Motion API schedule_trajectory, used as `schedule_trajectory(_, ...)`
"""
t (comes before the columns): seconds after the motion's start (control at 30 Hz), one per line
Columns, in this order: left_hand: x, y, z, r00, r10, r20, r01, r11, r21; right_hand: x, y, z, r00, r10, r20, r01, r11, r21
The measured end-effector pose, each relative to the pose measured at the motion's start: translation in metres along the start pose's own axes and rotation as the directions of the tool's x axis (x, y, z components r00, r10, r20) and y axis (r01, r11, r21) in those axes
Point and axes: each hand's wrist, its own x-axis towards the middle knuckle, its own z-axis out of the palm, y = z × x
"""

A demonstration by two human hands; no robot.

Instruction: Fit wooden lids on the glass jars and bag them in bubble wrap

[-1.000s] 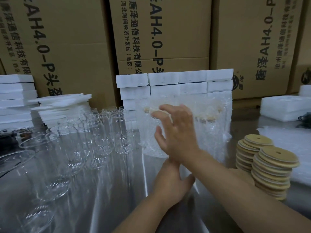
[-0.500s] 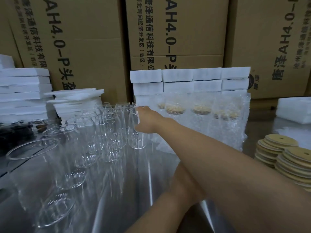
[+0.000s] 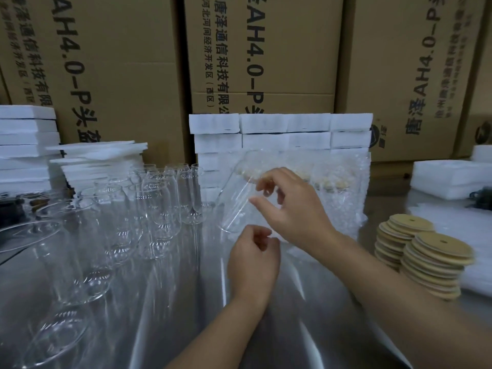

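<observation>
a single wide-angle view, worn on the person's head, looks forward and down across the metal table point(image 3: 186, 315) toward the wall of white foam blocks point(image 3: 279, 134), which sits mid-frame, a little above centre. the camera faces that wall almost square on, and cardboard cartons point(image 3: 266, 49) rise behind it to the top edge. in front of the wall, much nearer the lens, are the left hand point(image 3: 253, 265) and the right hand point(image 3: 295, 209), which holds a tilted glass jar point(image 3: 237, 198). both forearms enter from the bottom edge. left of the wall, the standing jars point(image 3: 159, 198) bulge toward the frame edge. right of it are the lid stacks point(image 3: 431, 262).
</observation>
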Motion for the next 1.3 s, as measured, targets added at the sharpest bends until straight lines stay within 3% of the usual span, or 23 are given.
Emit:
schedule_trajectory(0.1,0.006,-0.008,0.001,0.992,-0.125,0.023,0.126,0.99,-0.057,-0.028,0.004,-0.005,0.984,-0.031,-0.178,0.026,0.999,-0.031)
schedule_trajectory(0.2,0.007,-0.009,0.002,0.977,-0.205,0.064,0.212,0.968,-0.133,-0.045,0.01,-0.006,0.975,-0.085,-0.207,0.063,0.992,-0.113)
schedule_trajectory(0.3,0.009,-0.009,-0.001,0.991,-0.119,0.069,0.131,0.967,-0.22,-0.056,0.009,-0.006,0.973,-0.138,-0.186,0.114,0.984,-0.134)
schedule_trajectory(0.4,0.008,-0.006,-0.004,0.985,-0.117,0.124,0.153,0.927,-0.343,-0.066,0.005,-0.002,0.968,-0.171,-0.182,0.157,0.984,-0.088)
schedule_trajectory(0.53,0.007,-0.014,-0.005,0.988,-0.032,0.148,0.075,0.951,-0.299,-0.069,0.004,0.001,0.978,-0.073,-0.194,0.087,0.994,0.066)
schedule_trajectory(0.67,0.016,-0.022,-0.009,0.99,-0.006,0.139,0.048,0.954,-0.297,-0.075,0.012,0.005,0.994,0.051,-0.094,-0.031,0.978,0.208)
schedule_trajectory(0.83,0.021,-0.03,-0.007,0.971,0.015,0.239,0.052,0.961,-0.273,-0.075,0.018,0.004,0.987,0.157,-0.037,-0.142,0.955,0.26)
schedule_trajectory(1.0,0.026,-0.031,-0.011,0.915,0.112,0.387,0.005,0.957,-0.289,-0.074,0.019,0.001,0.985,0.174,-0.008,-0.163,0.94,0.298)
schedule_trajectory(1.17,0.023,-0.03,-0.016,0.869,0.066,0.49,0.098,0.948,-0.302,-0.074,0.023,0.001,0.986,0.164,0.027,-0.165,0.95,0.265)
schedule_trajectory(1.3,0.023,-0.026,-0.022,0.814,0.104,0.571,0.094,0.947,-0.307,-0.075,0.022,0.003,0.985,0.168,0.048,-0.175,0.951,0.253)
